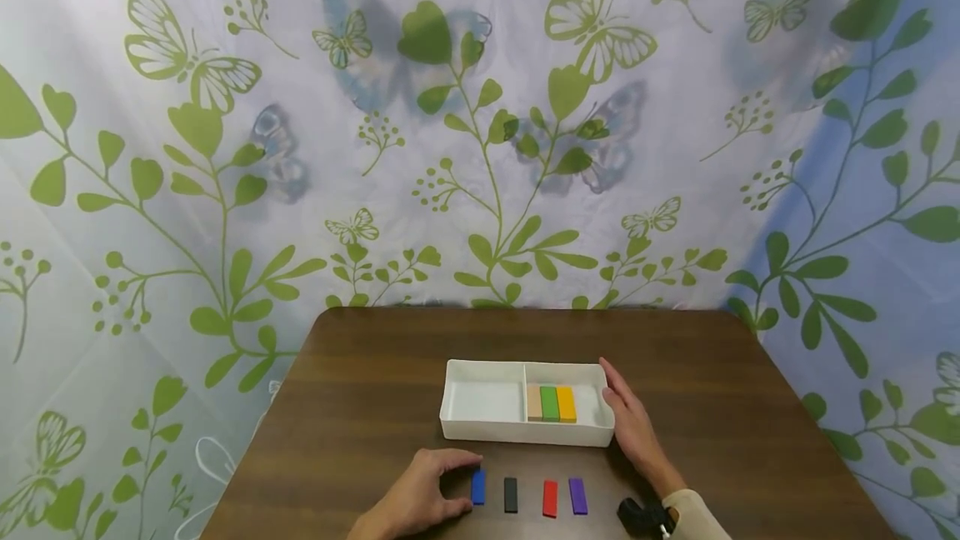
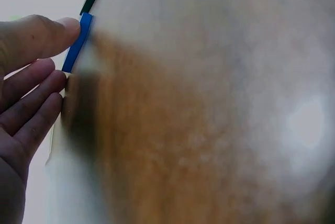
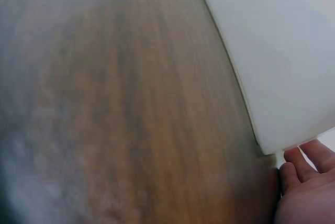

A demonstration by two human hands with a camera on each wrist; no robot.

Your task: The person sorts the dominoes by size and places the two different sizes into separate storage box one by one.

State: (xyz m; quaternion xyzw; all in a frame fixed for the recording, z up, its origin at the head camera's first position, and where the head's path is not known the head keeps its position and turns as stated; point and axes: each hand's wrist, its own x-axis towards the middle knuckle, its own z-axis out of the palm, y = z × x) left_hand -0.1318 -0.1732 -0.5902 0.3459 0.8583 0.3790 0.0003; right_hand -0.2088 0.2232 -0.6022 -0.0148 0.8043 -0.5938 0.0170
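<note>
Our left hand sits low in the head view, thumb and index finger curved about the ends of the blue block; whether they grip it, we cannot tell. Our right hand rests nearly straight fingers against the right end of the white tray. Judgement: pinch the block squarely, hold the tray still. Count, seven blocks: besides blue, right of the left fingers, one black block, one red block, one purple block; in the tray, left of the right fingers, one tan block, one green block, one yellow block.

Left wrist view: blue block at our fingertips.

Right wrist view: three fingers by the tray's edge.
</note>
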